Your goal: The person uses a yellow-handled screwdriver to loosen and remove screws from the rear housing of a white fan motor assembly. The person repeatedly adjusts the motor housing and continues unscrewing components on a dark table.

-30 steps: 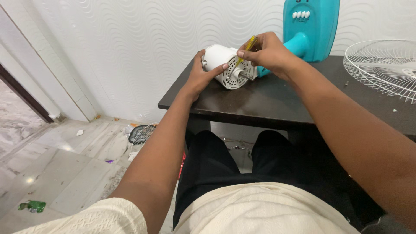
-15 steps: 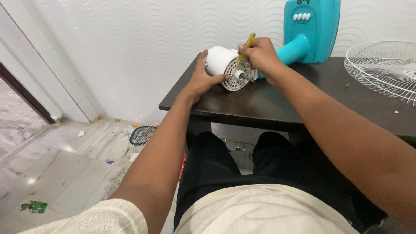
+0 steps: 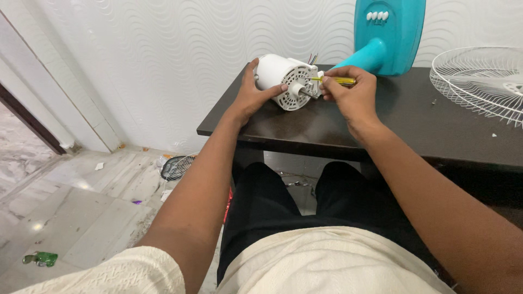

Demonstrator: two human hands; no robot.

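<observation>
1. The white fan motor (image 3: 283, 81) is lying on its side near the front left corner of the dark table (image 3: 327, 125), and it is gripped around its housing by the left hand (image 3: 253, 95).
2. A yellow screwdriver (image 3: 335, 80) is pinched by the closed fingers of the right hand (image 3: 351, 92), with its tip set against the vented face of the motor.
3. The fan is judged to be apart for now: the wire guard (image 3: 479, 81) is lying separately at the right, and the teal fan body (image 3: 389, 32) is standing behind the motor.
4. No blade is seen on the shaft.
5. One motor, one screwdriver, one guard on the table and one teal body are counted; a second grille (image 3: 177, 166) is seen on the floor.
</observation>
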